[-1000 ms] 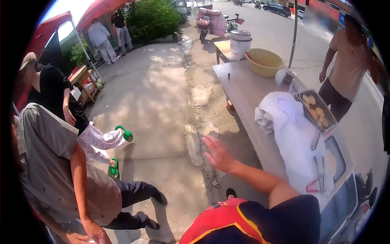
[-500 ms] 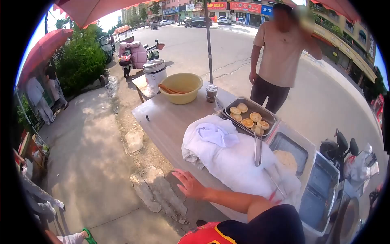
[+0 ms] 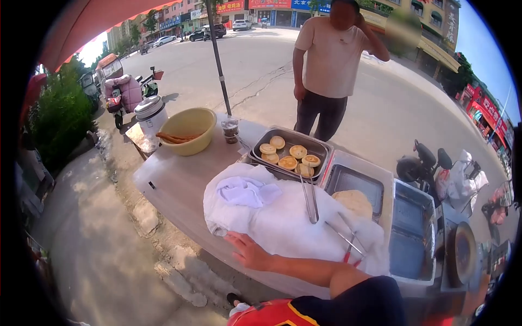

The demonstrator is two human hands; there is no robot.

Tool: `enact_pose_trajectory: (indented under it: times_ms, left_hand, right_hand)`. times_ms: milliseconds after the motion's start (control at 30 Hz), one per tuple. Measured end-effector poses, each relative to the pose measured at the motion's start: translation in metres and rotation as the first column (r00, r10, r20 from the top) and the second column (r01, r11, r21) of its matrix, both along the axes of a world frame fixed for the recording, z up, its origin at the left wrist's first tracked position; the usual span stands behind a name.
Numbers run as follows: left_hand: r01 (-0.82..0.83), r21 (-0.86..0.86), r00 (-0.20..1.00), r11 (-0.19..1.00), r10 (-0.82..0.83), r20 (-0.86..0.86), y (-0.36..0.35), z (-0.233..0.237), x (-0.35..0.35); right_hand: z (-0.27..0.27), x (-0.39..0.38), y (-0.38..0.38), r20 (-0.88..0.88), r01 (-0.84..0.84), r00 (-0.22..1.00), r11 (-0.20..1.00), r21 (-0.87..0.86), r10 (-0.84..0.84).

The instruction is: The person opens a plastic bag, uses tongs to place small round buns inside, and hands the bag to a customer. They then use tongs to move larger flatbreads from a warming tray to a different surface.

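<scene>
My right hand [image 3: 251,254] reaches left across the near edge of the table, fingers spread and holding nothing. Its fingertips are right at the lower edge of a thick white cloth cover [image 3: 283,209]. A crumpled pale lilac cloth [image 3: 247,191] lies on top of the cover. Metal tongs [image 3: 309,202] rest with one end at a tray [image 3: 321,149] of small round browned flatbreads [image 3: 288,162]. A second pair of tongs with red handles [image 3: 348,247] lies on the cover, nearer my forearm. My left hand is out of view.
A yellow basin [image 3: 190,130] holding long brown sticks stands at the table's far left, beside a lidded white pot [image 3: 151,111]. Right of the cover are a pale dough-like mound [image 3: 353,202], metal trays [image 3: 411,233] and a round griddle [image 3: 464,254]. A person [image 3: 329,65] stands across the table.
My view has swung to the right, so the table and standing person appear farther left. My right hand has come in to the cover's edge. The red-handled tongs show more fully.
</scene>
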State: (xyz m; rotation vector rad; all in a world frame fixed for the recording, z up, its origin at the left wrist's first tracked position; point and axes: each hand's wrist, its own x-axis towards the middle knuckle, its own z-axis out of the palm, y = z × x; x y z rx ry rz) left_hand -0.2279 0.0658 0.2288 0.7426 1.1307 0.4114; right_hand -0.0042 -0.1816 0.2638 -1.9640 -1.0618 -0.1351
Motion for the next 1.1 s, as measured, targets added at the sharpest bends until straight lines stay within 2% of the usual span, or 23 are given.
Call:
enact_pose_trajectory:
  times_ms: [67, 167, 267, 300, 333, 367, 433, 467, 500, 533, 567, 600, 633, 700, 767, 833, 867, 900, 1000, 1033, 1067, 1100]
  left_hand:
    - [-0.003, -0.019, 1.000, 1.000, 0.003, -0.004, 0.012, 0.001, 0.008]
    - [-0.029, -0.060, 1.000, 0.998, 0.029, -0.004, 0.033, 0.005, 0.020]
    - [-0.043, -0.091, 0.998, 0.995, 0.046, 0.037, 0.058, 0.012, 0.040]
    - [-0.027, -0.078, 0.993, 0.997, 0.035, 0.109, 0.066, 0.016, 0.051]
    - [0.028, 0.022, 0.969, 0.999, -0.033, 0.245, 0.067, 0.017, 0.070]
    - [0.063, 0.119, 0.920, 0.991, -0.103, 0.378, 0.068, 0.018, 0.088]
    - [0.251, 0.257, 0.907, 0.933, -0.320, 0.273, 0.052, 0.045, 0.129]
    - [0.313, 0.291, 0.904, 0.904, -0.377, 0.200, 0.045, 0.049, 0.150]
    - [0.481, 0.426, 0.802, 0.766, -0.581, 0.139, 0.046, 0.050, 0.167]
    - [0.644, 0.514, 0.676, 0.566, -0.736, -0.038, 0.045, 0.053, 0.182]
    - [0.760, 0.524, 0.577, 0.384, -0.770, -0.272, 0.040, 0.063, 0.197]
    - [0.837, 0.547, 0.346, 0.022, -0.796, -0.498, 0.045, 0.046, 0.215]
    - [0.756, 0.651, 0.368, 0.069, -0.867, -0.336, 0.033, 0.059, 0.222]
    - [0.547, 0.837, 0.287, 0.028, -0.945, -0.157, 0.021, 0.061, 0.245]
    - [0.581, 0.814, 0.165, 0.015, -0.981, -0.100, 0.014, 0.065, 0.260]
    - [0.674, 0.732, 0.052, -0.094, -0.983, -0.174, 0.004, 0.074, 0.276]
    - [0.742, 0.644, -0.003, -0.186, -0.962, -0.273, -0.003, 0.083, 0.280]
    - [0.794, 0.542, -0.069, -0.275, -0.927, -0.369, -0.008, 0.088, 0.285]
    - [0.734, 0.638, -0.080, -0.235, -0.962, -0.262, -0.010, 0.093, 0.294]
    - [0.704, 0.689, 0.020, -0.172, -0.965, -0.261, -0.006, 0.097, 0.293]
    - [0.642, 0.760, 0.119, -0.101, -0.966, -0.229, -0.004, 0.100, 0.295]
    - [0.652, 0.759, 0.233, -0.001, -0.951, -0.202, -0.003, 0.123, 0.295]
  right_hand:
    - [0.011, 0.001, 0.003, -0.017, 0.003, 1.000, 1.000, -0.004, -0.003]
    - [0.020, 0.006, 0.017, -0.041, -0.089, 0.995, 0.995, 0.054, 0.092]
    - [0.033, 0.006, 0.039, -0.040, -0.104, 0.994, 0.994, -0.016, 0.103]
    - [0.038, 0.010, 0.044, 0.071, -0.102, 0.992, 0.994, -0.031, 0.104]
    - [0.043, 0.013, 0.051, 0.170, -0.107, 0.979, 0.993, -0.042, 0.113]
    - [0.047, 0.018, 0.060, 0.112, -0.116, 0.987, 0.993, -0.028, 0.119]
    - [0.056, 0.023, 0.078, -0.005, -0.128, 0.992, 0.992, 0.006, 0.128]
    - [0.071, 0.027, 0.086, -0.046, -0.136, 0.990, 0.991, 0.011, 0.137]
    - [0.079, 0.032, 0.096, -0.048, -0.132, 0.990, 0.991, -0.006, 0.131]
    - [0.083, 0.036, 0.105, -0.033, -0.134, 0.990, 0.991, 0.029, 0.135]
    - [0.085, 0.041, 0.115, -0.003, -0.129, 0.992, 0.991, 0.018, 0.129]
    - [0.085, 0.046, 0.123, 0.023, -0.131, 0.991, 0.991, -0.021, 0.131]
    - [0.090, 0.047, 0.129, -0.048, -0.123, 0.991, 0.992, -0.020, 0.122]
    - [0.086, 0.056, 0.131, -0.138, -0.113, 0.985, 0.992, -0.057, 0.104]
    - [0.083, 0.061, 0.127, -0.196, -0.028, 0.980, 0.998, -0.052, 0.017]
    - [0.088, 0.071, 0.118, -0.502, 0.103, 0.859, 0.994, -0.029, -0.103]
    - [0.090, 0.072, 0.112, -0.641, 0.175, 0.753, 0.984, -0.026, -0.151]
    - [0.095, 0.075, 0.106, -0.788, 0.242, 0.597, 0.970, 0.000, -0.149]
    - [0.083, 0.090, 0.080, -0.543, 0.442, 0.768, 0.895, 0.064, -0.340]
    - [0.082, 0.091, 0.068, -0.497, 0.458, 0.788, 0.885, 0.080, -0.363]
    - [0.082, 0.090, 0.058, -0.507, 0.494, 0.768, 0.866, 0.079, -0.392]
    - [0.082, 0.086, 0.050, -0.562, 0.517, 0.733, 0.850, 0.095, -0.383]
